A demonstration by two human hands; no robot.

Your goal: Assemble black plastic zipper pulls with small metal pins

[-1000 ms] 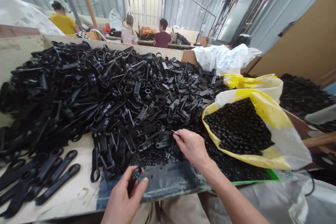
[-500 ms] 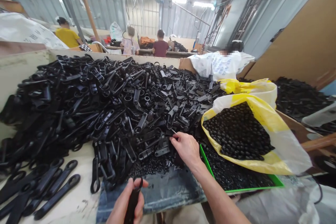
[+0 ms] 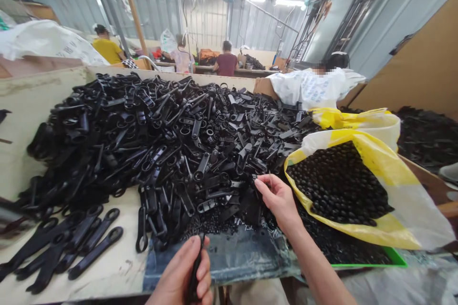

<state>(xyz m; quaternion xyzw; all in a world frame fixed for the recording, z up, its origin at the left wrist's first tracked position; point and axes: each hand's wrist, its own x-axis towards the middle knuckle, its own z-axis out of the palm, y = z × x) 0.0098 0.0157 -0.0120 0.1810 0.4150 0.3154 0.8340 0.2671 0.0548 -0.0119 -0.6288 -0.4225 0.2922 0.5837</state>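
Note:
My left hand (image 3: 186,269), at the bottom centre, is closed around a black plastic handle (image 3: 195,271), which now shows mostly edge-on. My right hand (image 3: 281,200) is closed in a pinch beside the heap of black plastic parts (image 3: 193,124). A thin metal pin (image 3: 271,180) sticks up from its fingers. Something small and black shows at the fingertips, too small to name. Just below, small black pieces (image 3: 205,224) and short silvery pins (image 3: 275,231) lie at the back edge of a dark blue mat (image 3: 246,252).
Several black handles with ring ends (image 3: 96,252) lie at the left. On the right, a yellow-and-white bag (image 3: 411,200) of black beads (image 3: 336,181) rests over a green-edged tray (image 3: 393,255). Several people sit farther back; one in yellow (image 3: 107,50).
My right hand has moved right, away from the heap's front, still pinching. The handle in my left hand has turned, so its ring end no longer shows plainly. The view has shifted left.

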